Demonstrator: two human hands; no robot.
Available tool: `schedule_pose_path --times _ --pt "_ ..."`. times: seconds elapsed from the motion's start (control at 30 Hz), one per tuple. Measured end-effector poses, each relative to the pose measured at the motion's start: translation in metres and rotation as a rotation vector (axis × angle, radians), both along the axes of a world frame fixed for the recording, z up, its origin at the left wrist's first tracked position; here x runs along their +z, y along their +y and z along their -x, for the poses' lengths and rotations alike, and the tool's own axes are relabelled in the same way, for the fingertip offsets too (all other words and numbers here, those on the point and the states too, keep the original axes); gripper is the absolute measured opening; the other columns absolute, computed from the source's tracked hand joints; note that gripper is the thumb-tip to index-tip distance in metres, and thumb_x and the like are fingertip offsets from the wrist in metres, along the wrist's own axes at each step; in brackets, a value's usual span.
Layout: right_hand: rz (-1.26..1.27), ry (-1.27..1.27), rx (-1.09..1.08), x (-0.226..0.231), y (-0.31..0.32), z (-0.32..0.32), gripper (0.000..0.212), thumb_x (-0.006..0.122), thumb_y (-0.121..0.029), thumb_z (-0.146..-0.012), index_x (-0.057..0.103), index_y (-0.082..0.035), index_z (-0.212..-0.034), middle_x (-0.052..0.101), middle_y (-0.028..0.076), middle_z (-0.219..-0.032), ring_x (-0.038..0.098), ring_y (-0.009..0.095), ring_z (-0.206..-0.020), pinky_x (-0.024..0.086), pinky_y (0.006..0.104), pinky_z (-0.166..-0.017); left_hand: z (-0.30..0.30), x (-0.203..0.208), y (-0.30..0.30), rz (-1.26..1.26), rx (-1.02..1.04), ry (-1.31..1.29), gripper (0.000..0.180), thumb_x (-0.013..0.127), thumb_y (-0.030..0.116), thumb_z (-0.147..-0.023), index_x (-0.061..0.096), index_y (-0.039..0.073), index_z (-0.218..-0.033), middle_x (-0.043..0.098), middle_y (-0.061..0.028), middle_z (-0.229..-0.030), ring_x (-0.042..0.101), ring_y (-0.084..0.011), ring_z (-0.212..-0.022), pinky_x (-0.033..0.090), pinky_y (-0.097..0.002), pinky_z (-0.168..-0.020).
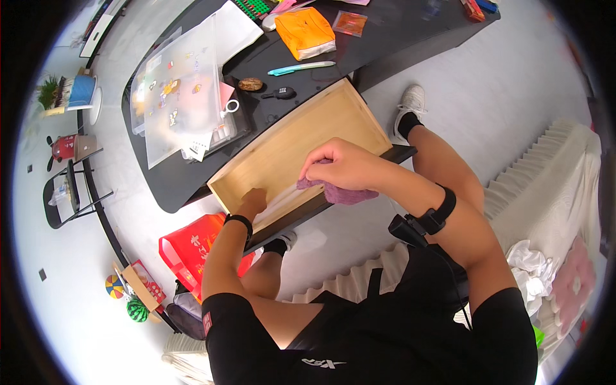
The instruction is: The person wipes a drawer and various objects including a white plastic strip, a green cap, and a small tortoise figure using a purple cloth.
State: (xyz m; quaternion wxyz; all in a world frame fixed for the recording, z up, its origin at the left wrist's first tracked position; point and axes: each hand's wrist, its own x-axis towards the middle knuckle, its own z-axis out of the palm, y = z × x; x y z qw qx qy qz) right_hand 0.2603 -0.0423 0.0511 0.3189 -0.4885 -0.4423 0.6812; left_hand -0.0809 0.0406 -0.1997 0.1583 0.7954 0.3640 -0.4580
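Observation:
A pulled-out wooden drawer (289,138) with a dark front juts from the black table toward me. Above its near side, my right hand (337,160) is closed on a purple cloth (346,194), which hangs below the fingers over the drawer's front edge. Down inside the drawer's left end is my left hand (255,201), close to the near wall; its fingers are mostly out of sight behind the hand. A pale whitish strip (282,204) lies along the near inside of the drawer, between the two hands.
On the black table (170,186) lie a clear plastic folder (183,96), an orange pouch (305,33), a light-blue pen (301,68), a brown oval object (250,84) and a black key fob (280,94). A red bag (189,247) stands by my left leg.

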Motion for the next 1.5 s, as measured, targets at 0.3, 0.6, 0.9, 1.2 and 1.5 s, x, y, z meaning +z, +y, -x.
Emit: schedule_pose_path --times 0.3,0.6,0.9,1.2,1.5 --pt "-0.005 -0.039 -0.002 -0.003 0.000 -0.012 0.020 0.054 -0.013 -0.084 0.068 0.000 -0.091 0.063 0.002 -0.076 0.052 0.006 -0.068 0.043 0.0221 -0.063 -0.128 0.154 0.009 -0.114 0.111 -0.407 0.024 0.065 0.030 -0.080 0.067 0.009 -0.090 0.068 -0.0124 -0.089 0.066 -0.0298 -0.075 0.053 -0.0411 -0.068" --pt "-0.009 -0.015 0.235 0.005 -0.004 -0.022 0.030 0.044 -0.012 -0.080 0.068 -0.001 -0.094 0.061 0.005 -0.078 0.051 0.010 -0.071 0.042 0.0235 -0.067 -0.222 0.189 0.051 -0.892 -0.038 -0.947 0.028 0.061 0.020 -0.083 0.056 0.008 -0.108 0.058 -0.0079 -0.096 0.062 -0.0247 -0.083 0.052 -0.0377 -0.062" --pt "-0.019 -0.021 0.188 0.006 0.013 -0.021 0.036 0.042 -0.007 -0.071 0.067 0.002 -0.094 0.063 0.010 -0.089 0.054 0.018 -0.079 0.044 0.0276 -0.071 -0.176 0.259 -0.016 -0.300 0.681 -1.371 0.023 0.051 0.014 -0.091 0.055 -0.001 -0.107 0.057 -0.0145 -0.086 0.057 -0.0230 -0.076 0.045 -0.0329 -0.070" --pt "0.177 0.186 -0.094 -0.035 0.035 0.016 0.058 0.036 0.004 -0.060 0.052 0.004 -0.116 0.058 0.012 -0.094 0.060 0.020 -0.081 0.052 0.0319 -0.073 -0.147 0.292 -0.094 -0.181 1.038 -1.522 0.018 0.052 0.020 -0.082 0.051 0.001 -0.084 0.048 -0.0040 -0.071 0.047 -0.0142 -0.065 0.040 -0.0263 -0.061" --pt "-0.010 0.713 -0.069 0.000 0.026 0.005 0.070 0.036 0.010 -0.063 0.040 0.004 -0.133 0.052 0.019 -0.122 0.056 0.029 -0.108 0.044 0.0383 -0.098 -0.148 0.299 -0.089 -0.364 0.765 -1.373 0.026 0.069 0.023 -0.081 0.055 0.001 -0.081 0.058 -0.0098 -0.066 0.053 -0.0221 -0.055 0.041 -0.0318 -0.053"
